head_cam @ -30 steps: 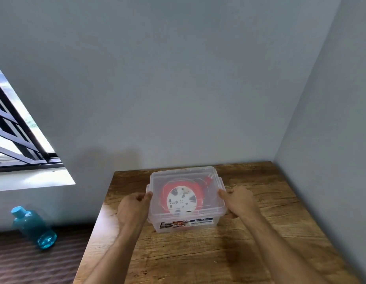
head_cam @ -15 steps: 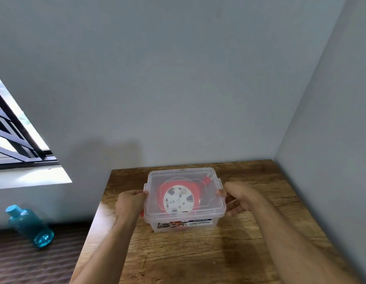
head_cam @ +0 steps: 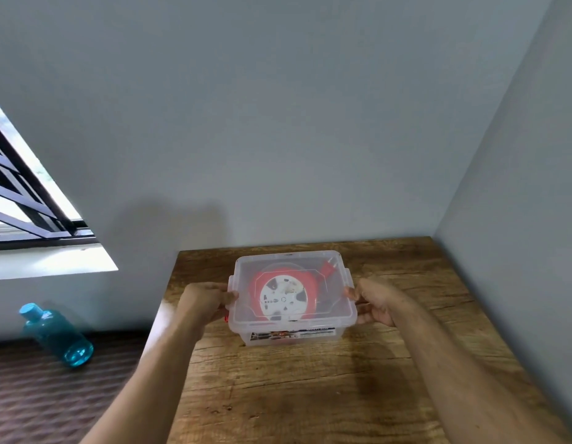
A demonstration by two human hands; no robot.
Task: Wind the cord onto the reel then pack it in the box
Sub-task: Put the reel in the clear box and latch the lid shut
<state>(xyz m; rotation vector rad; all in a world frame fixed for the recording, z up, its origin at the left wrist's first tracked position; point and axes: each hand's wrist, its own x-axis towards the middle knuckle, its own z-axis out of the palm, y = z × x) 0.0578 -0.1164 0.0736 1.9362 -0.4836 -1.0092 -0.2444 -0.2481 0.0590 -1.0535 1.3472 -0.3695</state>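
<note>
The left hand [head_cam: 205,300], which a moment ago lay flat against the box [head_cam: 292,328], now curls on the lid's left latch. Inside, near the tabletop's [head_cam: 310,395] far edge, the reel [head_cam: 283,296] lies flat with its cord [head_cam: 326,270] wound. The right hand [head_cam: 376,299] has shifted to grip the right latch likewise. Packing looks finished; only clipping the lid appears left.

Lidded box [head_cam: 292,315] near desk [head_cam: 310,395] back edge, reel [head_cam: 283,296] inside; left hand [head_cam: 204,299] and right hand [head_cam: 374,301] grip its sides.
</note>
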